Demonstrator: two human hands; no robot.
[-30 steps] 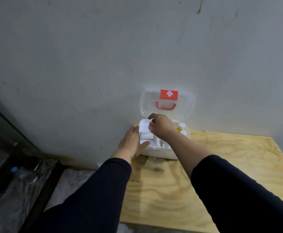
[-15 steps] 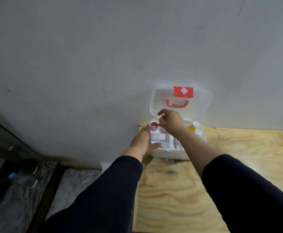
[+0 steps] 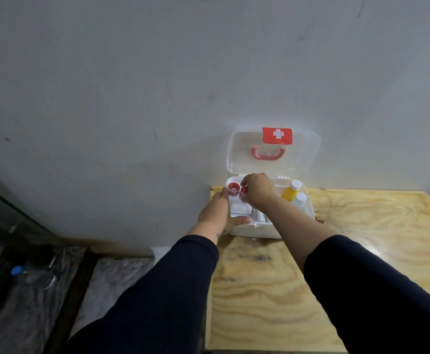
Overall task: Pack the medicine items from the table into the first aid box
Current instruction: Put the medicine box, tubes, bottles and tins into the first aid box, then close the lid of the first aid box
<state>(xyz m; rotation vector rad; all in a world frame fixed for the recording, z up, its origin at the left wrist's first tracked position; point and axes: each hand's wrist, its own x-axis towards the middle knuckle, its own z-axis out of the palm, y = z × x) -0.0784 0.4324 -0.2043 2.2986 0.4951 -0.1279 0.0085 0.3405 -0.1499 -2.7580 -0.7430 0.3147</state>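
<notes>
The white first aid box [image 3: 257, 229] stands open against the wall, its clear lid [image 3: 237, 154] upright with a red cross label and red handle. Inside are a red-capped vial [image 3: 233, 189] at the back left, a white gauze roll [image 3: 239, 208], a yellow bottle [image 3: 290, 192] and a white bottle [image 3: 300, 200]. My right hand [image 3: 258, 191] pinches a second red-capped vial [image 3: 243, 192] beside the first, over the box. My left hand [image 3: 217, 213] rests flat against the box's left side, thumb on its front rim.
The box sits at the back left corner of a plywood table [image 3: 285, 290]. A grey wall rises right behind it. Left of the table, lower down, lies a plastic bottle with a blue cap [image 3: 17, 270] on a marbled floor.
My right hand has brought a second red-capped vial down next to the first one in the box. The left hand stays on the box's side. The camera shifted left.
</notes>
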